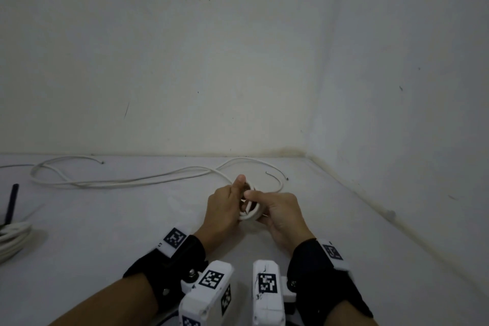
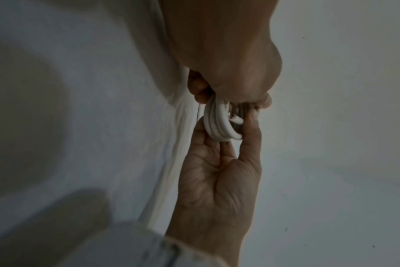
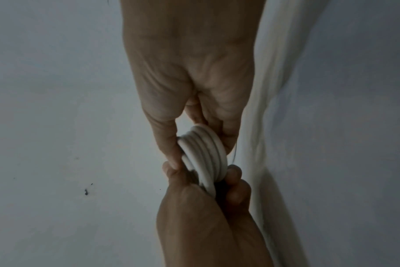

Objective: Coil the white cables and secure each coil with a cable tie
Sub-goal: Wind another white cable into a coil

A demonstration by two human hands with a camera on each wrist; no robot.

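Observation:
A small coil of white cable [image 1: 250, 216] is held between both hands above the white surface. My left hand [image 1: 225, 206] grips its left side, thumb up. My right hand [image 1: 277, 209] pinches its right side, with the forefinger lying across the top. In the left wrist view the left hand [image 2: 219, 171] holds the coil [image 2: 219, 126] between thumb and fingers, and a short cable end [image 2: 236, 119] pokes out. The right wrist view shows several turns of the coil [image 3: 203, 153] between the right hand [image 3: 206, 207] and the left hand [image 3: 189, 90]. No cable tie shows.
The loose white cable [image 1: 132, 181] trails from the coil across the surface to the far left. Another white coil [image 1: 13, 239] lies at the left edge beside a dark blue stick [image 1: 12, 204]. Walls meet in a corner [image 1: 307, 152] behind and to the right.

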